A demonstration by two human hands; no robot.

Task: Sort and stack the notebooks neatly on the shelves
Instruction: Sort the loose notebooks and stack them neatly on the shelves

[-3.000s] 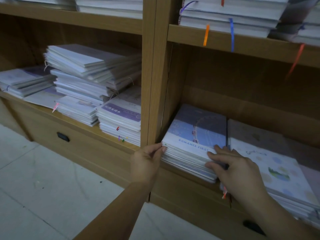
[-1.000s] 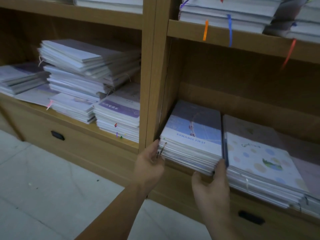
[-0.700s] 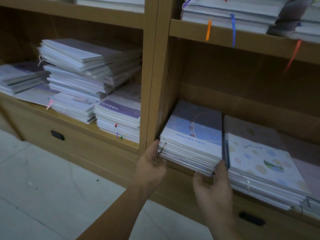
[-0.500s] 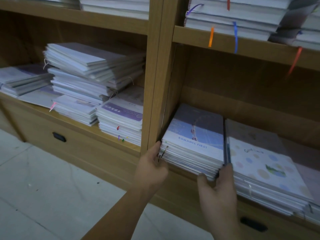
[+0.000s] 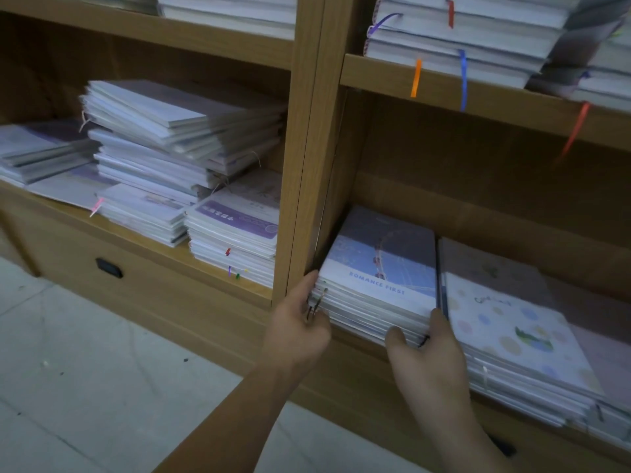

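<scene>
My right hand [image 5: 426, 356] has come off the top cover to the front right corner of the notebook stack [image 5: 379, 268], thumb and forefinger spread and pressing. My left hand [image 5: 300, 329] curls around the front left corner. The stack sits on the lower shelf [image 5: 355, 356], tight between the upright [image 5: 307, 165] and the neighbouring pile [image 5: 505, 322]. An uneven push could fan the covers; free room lies only toward me.
</scene>
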